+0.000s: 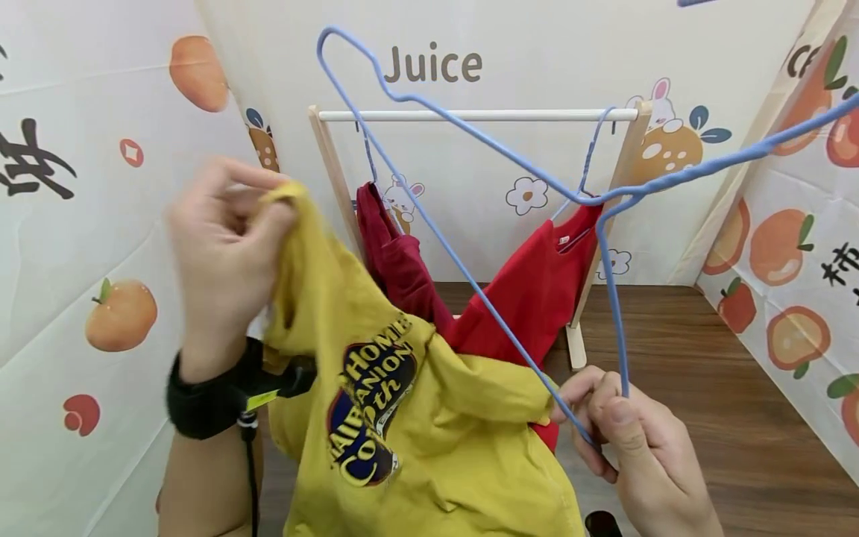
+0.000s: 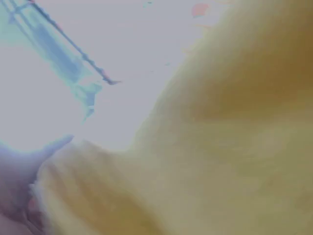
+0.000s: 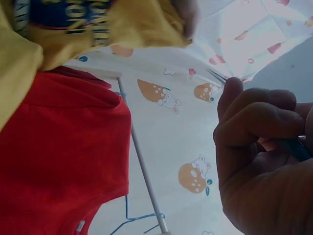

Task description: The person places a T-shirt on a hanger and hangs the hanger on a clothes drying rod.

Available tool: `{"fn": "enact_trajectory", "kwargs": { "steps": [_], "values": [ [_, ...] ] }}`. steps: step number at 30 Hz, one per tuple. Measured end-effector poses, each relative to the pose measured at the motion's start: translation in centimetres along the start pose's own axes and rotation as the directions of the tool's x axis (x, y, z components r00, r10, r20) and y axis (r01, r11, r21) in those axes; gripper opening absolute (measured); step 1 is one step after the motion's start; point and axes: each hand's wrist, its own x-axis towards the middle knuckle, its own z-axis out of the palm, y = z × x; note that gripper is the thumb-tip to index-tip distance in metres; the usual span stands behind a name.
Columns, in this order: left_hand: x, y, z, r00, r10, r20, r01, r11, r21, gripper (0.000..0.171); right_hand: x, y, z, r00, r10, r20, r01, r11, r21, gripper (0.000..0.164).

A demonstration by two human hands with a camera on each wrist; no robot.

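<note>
My left hand (image 1: 224, 246), slightly blurred, holds a yellow T-shirt (image 1: 463, 455) up by one edge at the left. The shirt hangs in folds and bears a dark printed logo (image 1: 369, 410). At the lower right my right hand (image 1: 634, 440) grips a blue wire hanger (image 1: 684, 177) by one end. The hanger is tilted, its twisted neck pointing to the upper right, and its long bar crosses in front of the shirt. A yellow sleeve reaches the right fingertips; whether they pinch it I cannot tell. Yellow cloth (image 2: 234, 161) fills most of the left wrist view, blurred.
Behind stands a wooden rack with a white rail (image 1: 470, 115). A dark red garment (image 1: 399, 261) and a red shirt (image 1: 530, 298) hang there on blue hangers. Below is a brown wood-grain surface (image 1: 705, 358). Fruit-printed sheets (image 1: 54, 224) enclose the sides.
</note>
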Motion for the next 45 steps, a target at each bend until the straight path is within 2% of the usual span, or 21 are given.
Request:
{"fn": "enact_trajectory", "kwargs": {
  "steps": [1, 2, 4, 7, 9, 11, 14, 16, 19, 24, 25, 29, 32, 34, 37, 40, 42, 45],
  "values": [
    [-0.2, -0.6, 0.4, 0.994, -0.033, 0.104, 0.025, 0.996, 0.08, 0.011, 0.0, 0.1, -0.1, 1.0, -0.014, 0.014, 0.014, 1.0, 0.008, 0.036],
    [-0.3, -1.2, 0.7, 0.98, -0.07, 0.187, 0.043, 0.989, 0.142, 0.01, -0.1, 0.1, -0.4, 0.999, -0.021, 0.029, 0.02, 1.0, 0.019, 0.037],
    [-0.5, -2.3, 1.3, 0.94, -0.141, 0.311, 0.065, 0.968, 0.242, 0.009, -0.3, 0.0, -0.9, 0.999, -0.013, 0.048, 0.012, 1.0, 0.013, 0.038],
    [-0.4, -3.7, 1.9, 0.885, -0.232, 0.403, 0.091, 0.936, 0.339, 0.006, -0.9, -0.1, -2.3, 0.997, -0.006, 0.083, 0.006, 1.0, 0.004, 0.039],
    [-0.2, -4.3, 2.1, 0.866, -0.26, 0.426, 0.084, 0.918, 0.388, 0.004, -1.4, -0.3, -3.5, 0.994, 0.017, 0.112, -0.017, 1.0, -0.004, 0.04],
    [0.1, -4.8, 2.1, 0.857, -0.271, 0.438, 0.074, 0.907, 0.415, 0.007, -2.1, -0.4, -4.8, 0.989, 0.05, 0.142, -0.046, 0.998, -0.033, 0.041],
    [0.4, -5.4, 2.0, 0.859, -0.281, 0.428, 0.078, 0.898, 0.433, 0.016, -3.3, -1.0, -6.7, 0.969, 0.188, 0.16, -0.16, 0.971, -0.176, 0.045],
    [0.6, -5.8, 1.8, 0.869, -0.281, 0.408, 0.085, 0.895, 0.438, 0.016, -4.1, -1.4, -7.6, 0.942, 0.297, 0.155, -0.24, 0.922, -0.303, 0.049],
    [0.8, -6.2, 1.8, 0.888, -0.28, 0.366, 0.092, 0.886, 0.455, 0.011, -4.8, -1.5, -8.3, 0.908, 0.39, 0.153, -0.305, 0.866, -0.396, 0.05],
    [0.8, -6.9, 1.9, 0.912, -0.27, 0.31, 0.101, 0.877, 0.469, 0.009, -4.6, -0.9, -7.7, 0.912, 0.372, 0.174, -0.283, 0.877, -0.389, 0.05],
    [0.6, -7.0, 1.9, 0.917, -0.258, 0.304, 0.088, 0.875, 0.477, 0.009, -4.4, -0.8, -7.3, 0.913, 0.373, 0.167, -0.281, 0.869, -0.407, 0.049],
    [-0.2, -6.8, 2.1, 0.939, -0.176, 0.296, -0.007, 0.851, 0.526, 0.007, -4.0, -0.5, -6.1, 0.917, 0.382, 0.119, -0.287, 0.836, -0.467, 0.044],
    [-0.9, -6.4, 2.5, 0.946, -0.111, 0.304, -0.083, 0.825, 0.559, 0.008, -3.9, -0.2, -5.3, 0.925, 0.37, 0.084, -0.281, 0.817, -0.503, 0.042],
    [-1.5, -6.0, 2.9, 0.943, -0.086, 0.321, -0.117, 0.819, 0.562, 0.009, -3.8, -0.1, -4.7, 0.922, 0.381, 0.074, -0.292, 0.807, -0.513, 0.041],
    [-2.5, -5.3, 3.5, 0.93, -0.059, 0.362, -0.162, 0.819, 0.551, 0.008, -3.4, 0.1, -3.7, 0.91, 0.408, 0.076, -0.317, 0.801, -0.508, 0.039],
    [-3.4, -4.3, 4.1, 0.915, -0.048, 0.401, -0.19, 0.824, 0.533, 0.009, -3.0, 0.2, -2.8, 0.881, 0.469, 0.06, -0.381, 0.778, -0.499, 0.035],
    [-4.0, -3.6, 4.5, 0.902, -0.042, 0.429, -0.203, 0.837, 0.509, 0.009, -2.7, 0.5, -2.2, 0.88, 0.469, 0.072, -0.382, 0.79, -0.479, 0.033],
    [-4.7, -2.6, 4.9, 0.884, -0.028, 0.467, -0.213, 0.865, 0.454, 0.009, -2.3, 1.0, -1.3, 0.897, 0.43, 0.102, -0.344, 0.825, -0.448, 0.032]
  ]
}}
